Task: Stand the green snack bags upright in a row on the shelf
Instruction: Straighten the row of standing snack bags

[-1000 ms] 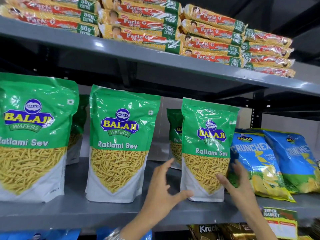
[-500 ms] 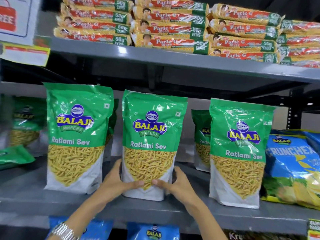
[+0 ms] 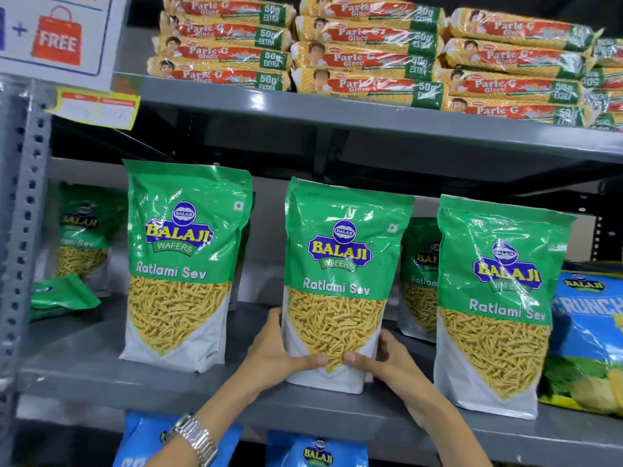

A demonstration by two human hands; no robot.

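A grey metal shelf (image 3: 101, 369) runs across the view, hung from a perforated upright (image 3: 20, 230) at 9 o'clock, with a "FREE" sign (image 3: 55, 35) at 10 o'clock and a yellow price tag (image 3: 97, 107) just below it. On the upper shelf (image 3: 303, 109), from 11 to 2 o'clock, lie stacked biscuit packs (image 3: 367, 59).

At 6 o'clock both hands grip the middle bag (image 3: 340, 271) low down. The left hand (image 3: 279, 352), a watch (image 3: 195, 436) on its wrist, wraps the bag's left edge, thumb across the front. The right hand (image 3: 387, 362) wraps the right edge, its thumb nearly meeting the other.

A fallen bag (image 3: 60, 294) lies at 9 o'clock before a back bag (image 3: 81, 230). The left bag (image 3: 185, 261) stands upright, as do the middle bag and the right bag (image 3: 499, 305); all show yellow sev. A blue bag (image 3: 586, 332) leans at 3 o'clock.
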